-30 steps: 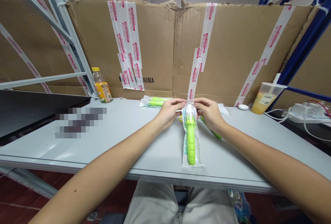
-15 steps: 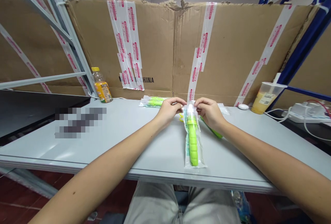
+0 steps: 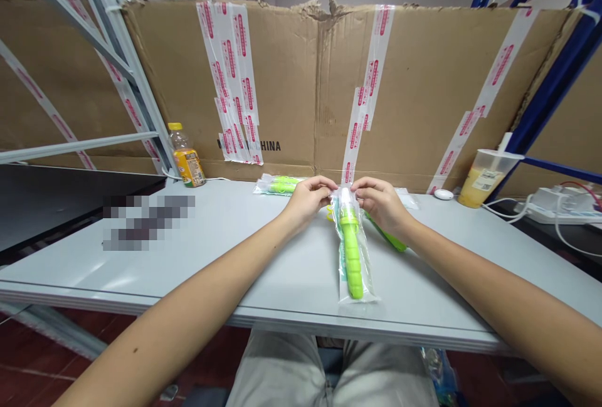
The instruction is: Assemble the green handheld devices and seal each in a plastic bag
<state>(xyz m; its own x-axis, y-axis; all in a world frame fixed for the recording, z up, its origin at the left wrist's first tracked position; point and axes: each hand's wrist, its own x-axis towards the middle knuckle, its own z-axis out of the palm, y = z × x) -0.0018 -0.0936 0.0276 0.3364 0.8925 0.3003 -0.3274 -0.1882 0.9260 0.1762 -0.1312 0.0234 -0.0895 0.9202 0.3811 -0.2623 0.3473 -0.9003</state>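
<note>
A clear plastic bag [image 3: 367, 269] lies lengthwise before me, its far end pinched between both hands. Inside it is a bright green stick-shaped item [image 3: 352, 256] with a ribbed handle and a clear top; its exact kind I cannot make out. My left hand [image 3: 308, 202] grips the bag's far left corner with thumb and fingertips. At the far right corner, my right hand [image 3: 380, 203] pinches the same edge. Another green item [image 3: 390, 237] lies partly hidden under my right hand. Behind my left hand rests a bagged green item [image 3: 281, 185].
A juice bottle [image 3: 189, 159] with a yellow cap stands at the back left of the grey table [image 3: 291, 281]. Toward the back right are a drink cup [image 3: 486, 178], a small white round object [image 3: 443, 194] and a power strip [image 3: 559, 206] with cables. Cardboard [image 3: 282, 81] walls the back.
The near end of the bag and its green item has shifted slightly right. Both hands keep their pinch at the far edge.
</note>
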